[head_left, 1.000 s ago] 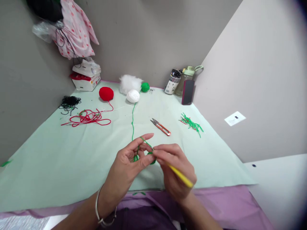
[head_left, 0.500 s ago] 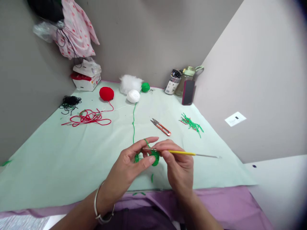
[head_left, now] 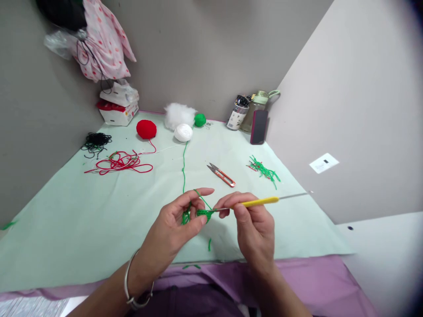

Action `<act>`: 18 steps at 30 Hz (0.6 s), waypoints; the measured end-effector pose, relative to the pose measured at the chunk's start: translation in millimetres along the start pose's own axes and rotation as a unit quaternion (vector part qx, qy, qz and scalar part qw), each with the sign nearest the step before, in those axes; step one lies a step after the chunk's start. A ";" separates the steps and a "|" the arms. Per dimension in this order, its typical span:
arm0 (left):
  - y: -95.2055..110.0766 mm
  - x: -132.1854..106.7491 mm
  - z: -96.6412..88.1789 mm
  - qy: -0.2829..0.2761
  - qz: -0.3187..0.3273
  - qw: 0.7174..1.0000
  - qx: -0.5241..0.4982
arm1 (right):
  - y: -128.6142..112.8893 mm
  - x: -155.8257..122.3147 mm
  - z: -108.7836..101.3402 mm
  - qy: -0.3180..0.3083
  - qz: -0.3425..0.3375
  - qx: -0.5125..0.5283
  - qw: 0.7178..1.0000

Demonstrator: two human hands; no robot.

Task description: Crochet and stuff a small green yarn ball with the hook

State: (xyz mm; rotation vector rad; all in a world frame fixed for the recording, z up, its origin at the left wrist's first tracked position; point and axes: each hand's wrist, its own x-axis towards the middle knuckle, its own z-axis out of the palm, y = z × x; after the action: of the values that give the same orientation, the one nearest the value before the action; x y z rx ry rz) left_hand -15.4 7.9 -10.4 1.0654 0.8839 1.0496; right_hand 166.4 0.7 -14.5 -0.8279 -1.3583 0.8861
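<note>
Purple cloth (head_left: 317, 281) borders the near side of your tabletop (head_left: 99, 233). Above the tabletop, your left hand (head_left: 173, 224) has its fingers pinching a green crochet piece (head_left: 204, 215), with green yarn (head_left: 183, 171) running over 1 finger. Your right hand (head_left: 254, 224) has its fingers gripping a yellow-handled hook (head_left: 261, 202), its tip at the piece. Beyond lie orange snips (head_left: 224, 177), and farther off, 3 balls: red ball (head_left: 146, 129), white ball (head_left: 183, 132), green ball (head_left: 200, 120).
</note>
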 end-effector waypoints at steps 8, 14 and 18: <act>-2.4 -2.8 6.2 0.072 0.051 0.995 0.053 | -1.6 -3.2 0.9 -0.061 -0.243 -0.253 0.934; 8.5 0.3 9.6 0.004 -0.109 0.972 -0.207 | -0.2 -6.1 0.9 -0.016 -0.307 -0.311 0.899; 16.8 1.5 8.5 0.013 -0.100 0.972 -0.214 | -2.3 0.8 2.5 0.026 -0.138 -0.073 0.987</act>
State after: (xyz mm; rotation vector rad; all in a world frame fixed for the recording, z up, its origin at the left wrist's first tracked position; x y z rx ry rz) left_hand -11.0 9.6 7.9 0.5896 0.7240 1.0258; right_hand 164.0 0.3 -11.9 -0.7470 -1.4635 0.5518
